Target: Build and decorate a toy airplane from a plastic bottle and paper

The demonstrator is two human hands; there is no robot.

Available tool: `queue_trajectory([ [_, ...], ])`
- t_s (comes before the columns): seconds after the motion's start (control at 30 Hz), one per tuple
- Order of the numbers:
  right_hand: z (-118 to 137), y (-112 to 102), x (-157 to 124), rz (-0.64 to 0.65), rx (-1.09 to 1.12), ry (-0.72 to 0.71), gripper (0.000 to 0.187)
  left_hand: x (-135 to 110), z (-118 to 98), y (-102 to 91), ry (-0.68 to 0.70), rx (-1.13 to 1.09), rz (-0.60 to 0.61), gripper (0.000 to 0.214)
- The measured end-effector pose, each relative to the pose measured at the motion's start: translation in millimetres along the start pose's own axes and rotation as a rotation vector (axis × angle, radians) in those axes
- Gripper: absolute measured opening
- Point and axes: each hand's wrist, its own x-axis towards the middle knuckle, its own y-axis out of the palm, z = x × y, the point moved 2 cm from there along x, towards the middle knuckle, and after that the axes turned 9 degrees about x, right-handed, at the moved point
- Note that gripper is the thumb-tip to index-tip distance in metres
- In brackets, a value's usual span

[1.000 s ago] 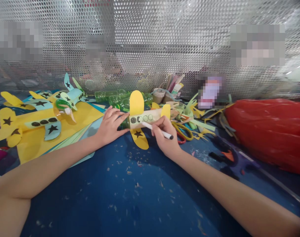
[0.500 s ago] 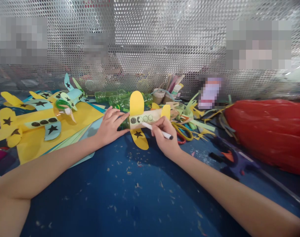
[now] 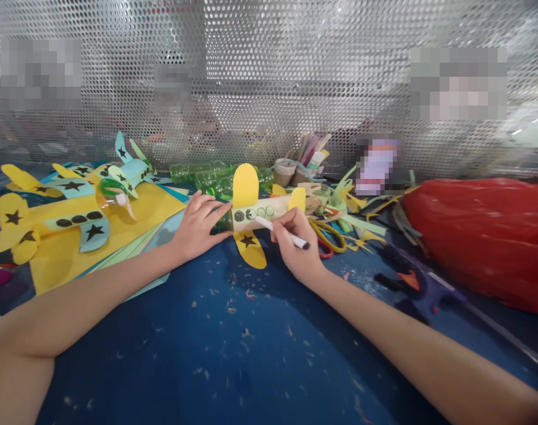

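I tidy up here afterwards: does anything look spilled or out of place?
Mainly mess: paper offcuts lie in a loose tangle near the scissors, beyond the right hand, and tiny scraps litter the blue tabletop, scattered, not gathered.

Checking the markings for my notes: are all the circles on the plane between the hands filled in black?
No, the two circles nearest the right hand are only outlines.

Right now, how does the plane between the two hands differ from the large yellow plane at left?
The middle plane has yellow wings; the left plane has blue wings. The middle plane's circles are partly unfilled; the left plane's ovals are solid black. Both show black wing stars.
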Motion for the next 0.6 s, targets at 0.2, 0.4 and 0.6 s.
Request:
queue_trajectory([
  [0.2, 0.2, -0.1, 0.4, -0.004, -0.007, -0.013, 0.016, 0.5, -0.4, -0.9, 0.001, 0.002, -0.002, 0.057],
  [0.4, 0.0, 0.3, 0.6, 0.011, 0.001, 0.015, 0.016, -0.2, -0.2, -0.2, -0.007, -0.008, -0.004, 0.057],
  [0.6, 3.9, 0.6, 0.1, 0.012, -0.005, -0.008, 0.017, -0.3, 0.5, 0.1, -0.004, -0.019, -0.001, 0.058],
])
